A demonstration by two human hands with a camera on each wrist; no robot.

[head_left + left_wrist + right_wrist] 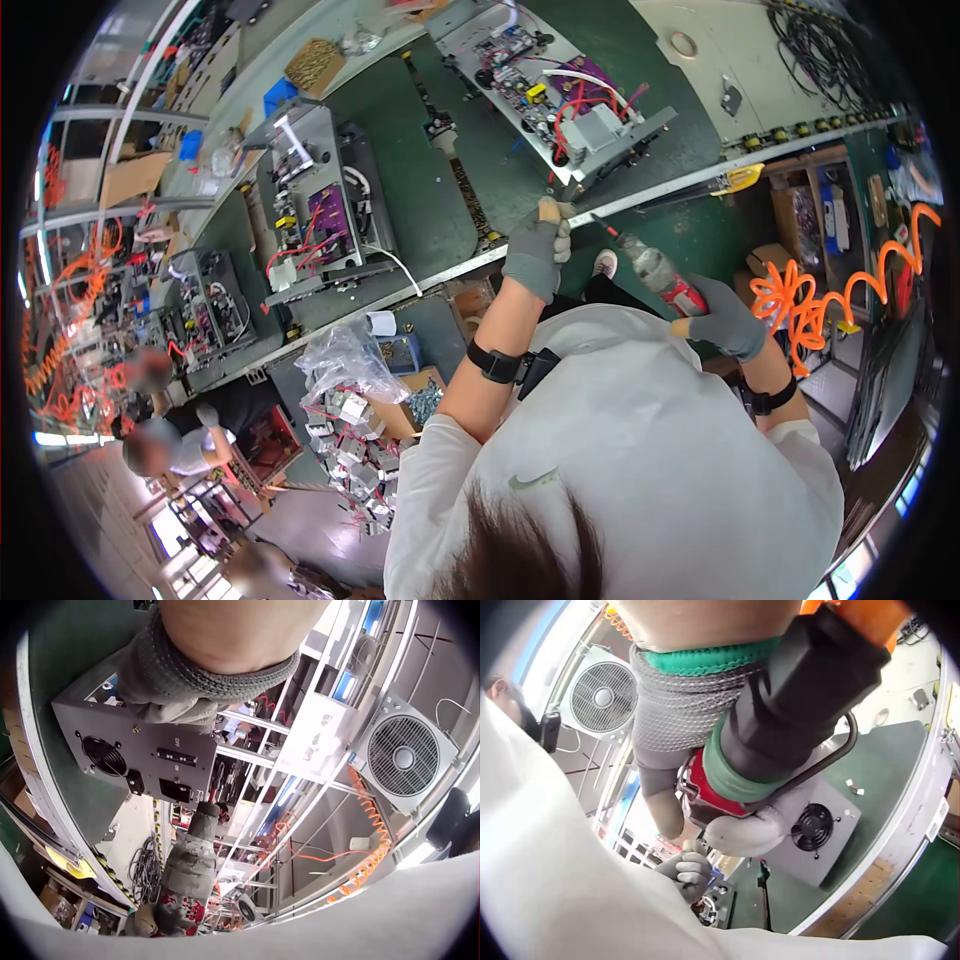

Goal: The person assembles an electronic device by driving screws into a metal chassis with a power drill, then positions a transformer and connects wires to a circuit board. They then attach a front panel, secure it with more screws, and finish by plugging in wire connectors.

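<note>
My gloved right hand grips an air screwdriver with a red, tape-wrapped body. Its bit points toward the bench and the nearest chassis. In the right wrist view, a black hose fitting rises from the tool's back end. The gloved left hand is at the bench edge, its fingers curled, right beside the corner of an open metal chassis; I cannot tell whether anything small is inside it. A fan grille and sockets show on the chassis's grey panel in the left wrist view.
A second open chassis stands to the left on the green bench. An orange coiled hose hangs at right. Below the bench, at left, are a plastic bag and a pile of small parts. Other people are at far left.
</note>
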